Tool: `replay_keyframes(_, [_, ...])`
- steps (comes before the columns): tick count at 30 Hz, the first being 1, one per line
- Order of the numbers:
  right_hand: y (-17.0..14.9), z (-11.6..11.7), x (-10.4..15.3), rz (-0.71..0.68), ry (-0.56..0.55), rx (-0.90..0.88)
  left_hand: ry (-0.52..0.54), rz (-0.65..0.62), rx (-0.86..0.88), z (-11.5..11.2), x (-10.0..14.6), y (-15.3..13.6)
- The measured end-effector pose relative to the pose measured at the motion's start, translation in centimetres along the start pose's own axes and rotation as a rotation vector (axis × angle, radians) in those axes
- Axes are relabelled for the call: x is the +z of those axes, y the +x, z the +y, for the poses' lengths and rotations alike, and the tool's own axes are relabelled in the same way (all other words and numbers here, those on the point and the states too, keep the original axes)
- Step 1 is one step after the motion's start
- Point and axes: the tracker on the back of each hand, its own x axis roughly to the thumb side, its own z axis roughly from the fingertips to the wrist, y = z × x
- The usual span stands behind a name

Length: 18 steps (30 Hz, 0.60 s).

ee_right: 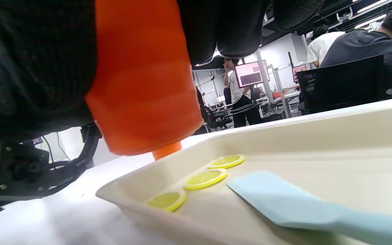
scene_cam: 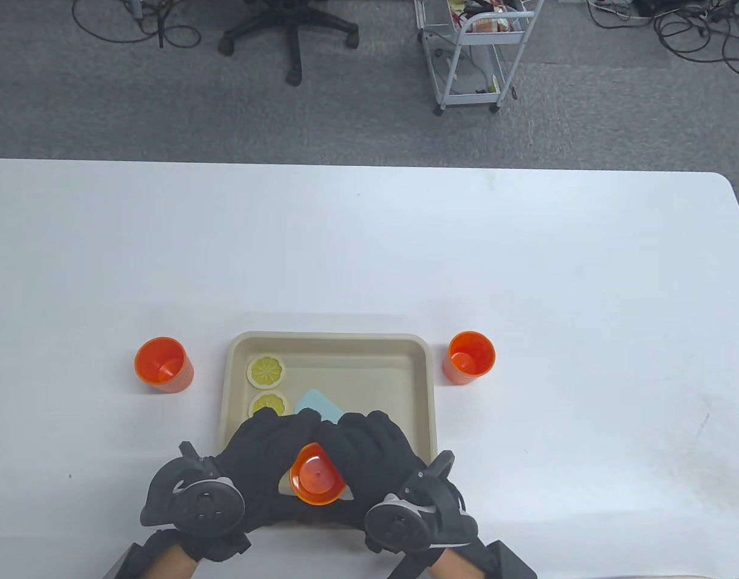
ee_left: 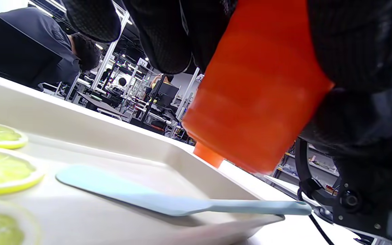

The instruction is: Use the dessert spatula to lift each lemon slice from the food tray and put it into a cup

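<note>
Grey carpet with loose cables, an office chair base and a white wire trolley lie beyond the far edge of the white desk. Near the desk's front edge sits a beige rectangular food tray with rounded corners. Along its left side lie flat, round, yellow lemon slices with pale rinds and segment lines; the table view shows two, and the right wrist view shows three in a row, the nearest hidden under the hands from above. A pale blue dessert spatula lies in the tray just beside the slices, its broad blade towards them and its handle crossing the tray's right rim.

Both hands curl round one orange plastic cup, held above the tray's front edge and tipped so its base faces up: the left hand grips its left side, the right hand its right. A second orange cup stands upright on the desk left of the tray, a third to its right. No writing on the task's things can be read.
</note>
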Motion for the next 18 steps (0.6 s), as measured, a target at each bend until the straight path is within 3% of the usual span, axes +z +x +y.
replay_keyframes(6, [0.2, -0.2, 0.0, -0.011, -0.071, 0.038, 0.048, -0.003, 0.028, -0.1, 0.0, -0.3])
replay_keyframes(18, [-0.8, -1.7, -0.1, 0.097, -0.095, 0.058, 0.085, 0.042, -0.001, 0.5, 0.2, -0.8])
